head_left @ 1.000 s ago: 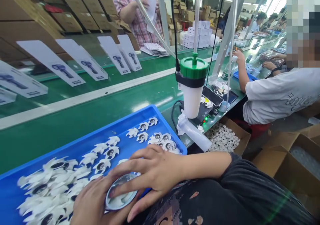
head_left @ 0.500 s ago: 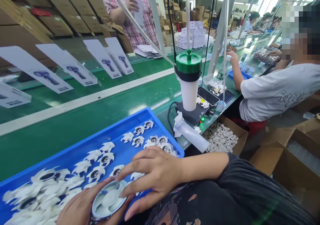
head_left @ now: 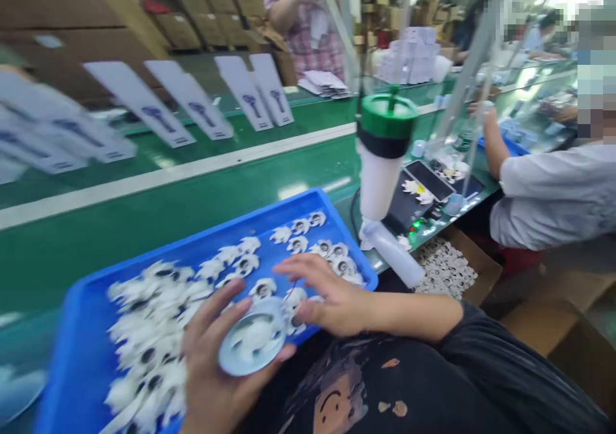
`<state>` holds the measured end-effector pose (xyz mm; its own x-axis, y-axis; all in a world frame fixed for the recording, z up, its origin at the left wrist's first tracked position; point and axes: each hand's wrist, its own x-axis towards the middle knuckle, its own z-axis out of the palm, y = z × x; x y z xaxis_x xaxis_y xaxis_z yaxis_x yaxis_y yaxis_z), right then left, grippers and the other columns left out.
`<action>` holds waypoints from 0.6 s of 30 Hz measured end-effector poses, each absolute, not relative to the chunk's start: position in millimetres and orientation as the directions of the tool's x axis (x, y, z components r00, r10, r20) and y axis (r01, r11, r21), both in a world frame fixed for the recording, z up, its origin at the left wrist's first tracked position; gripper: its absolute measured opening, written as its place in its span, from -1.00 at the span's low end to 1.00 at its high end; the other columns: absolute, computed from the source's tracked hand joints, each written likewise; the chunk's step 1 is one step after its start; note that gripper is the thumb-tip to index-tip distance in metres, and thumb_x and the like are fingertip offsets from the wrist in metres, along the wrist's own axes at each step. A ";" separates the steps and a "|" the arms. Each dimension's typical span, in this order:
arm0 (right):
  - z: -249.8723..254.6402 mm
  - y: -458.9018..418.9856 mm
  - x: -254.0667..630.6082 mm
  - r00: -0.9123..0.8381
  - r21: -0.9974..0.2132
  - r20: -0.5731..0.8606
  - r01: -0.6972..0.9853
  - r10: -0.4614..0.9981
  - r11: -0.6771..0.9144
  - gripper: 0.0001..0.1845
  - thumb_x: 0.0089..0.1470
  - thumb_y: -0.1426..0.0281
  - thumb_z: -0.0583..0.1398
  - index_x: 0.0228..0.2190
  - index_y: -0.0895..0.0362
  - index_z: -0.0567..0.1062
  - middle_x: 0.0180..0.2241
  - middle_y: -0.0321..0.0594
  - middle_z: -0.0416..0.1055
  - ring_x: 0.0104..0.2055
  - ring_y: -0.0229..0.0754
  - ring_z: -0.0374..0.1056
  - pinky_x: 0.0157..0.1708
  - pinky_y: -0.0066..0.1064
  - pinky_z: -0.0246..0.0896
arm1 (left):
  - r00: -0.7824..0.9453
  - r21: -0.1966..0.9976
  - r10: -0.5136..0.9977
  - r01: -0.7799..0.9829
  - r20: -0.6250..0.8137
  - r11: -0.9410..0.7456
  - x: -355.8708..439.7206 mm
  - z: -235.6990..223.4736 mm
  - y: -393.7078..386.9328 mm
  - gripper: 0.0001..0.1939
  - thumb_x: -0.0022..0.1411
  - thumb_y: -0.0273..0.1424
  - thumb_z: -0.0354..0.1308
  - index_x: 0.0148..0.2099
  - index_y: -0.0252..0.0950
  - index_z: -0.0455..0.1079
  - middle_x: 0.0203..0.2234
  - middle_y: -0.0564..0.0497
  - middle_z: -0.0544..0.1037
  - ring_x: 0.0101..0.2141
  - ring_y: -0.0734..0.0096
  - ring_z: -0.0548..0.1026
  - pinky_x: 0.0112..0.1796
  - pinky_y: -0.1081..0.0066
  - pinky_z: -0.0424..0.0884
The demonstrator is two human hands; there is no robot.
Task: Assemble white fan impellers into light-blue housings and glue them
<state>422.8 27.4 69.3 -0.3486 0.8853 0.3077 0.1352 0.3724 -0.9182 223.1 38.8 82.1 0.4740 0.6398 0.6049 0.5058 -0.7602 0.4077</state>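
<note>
My left hand (head_left: 214, 363) grips a round disc (head_left: 251, 338) with a pale shiny rim and a white middle, holding it low over the near end of the tray. My right hand (head_left: 327, 299) is spread just beside the disc, its fingers over the white parts and holding nothing. Those parts are small white bladed rotors (head_left: 298, 244) with dark round centres, and they lie loose and heaped in a blue plastic tray (head_left: 202, 232). Motion blur softens the view.
A green conveyor belt (head_left: 168, 187) runs behind the tray. Next to the tray's far corner stands a white cylinder with a green cap (head_left: 387, 116). A cardboard box of small parts (head_left: 445, 270) sits on the floor. A co-worker in a pale shirt (head_left: 553, 196) sits at the right.
My right hand has come off the disc's rim and moved further up the tray. The whole view has swung and tilted, with the tray now shifted to the right.
</note>
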 end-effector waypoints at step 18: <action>79.5 23.0 440.4 -0.313 -0.670 0.525 0.422 0.791 0.611 -0.49 0.17 0.11 0.13 0.12 -0.05 0.25 0.13 -0.09 0.08 0.10 -0.05 0.19 0.06 -0.11 0.19 | 0.439 0.513 0.767 0.572 0.467 -0.640 251.1 82.6 36.2 -0.52 0.19 -0.26 0.17 0.13 -0.21 0.20 0.05 -0.15 0.48 0.04 0.13 0.45 0.10 0.03 0.31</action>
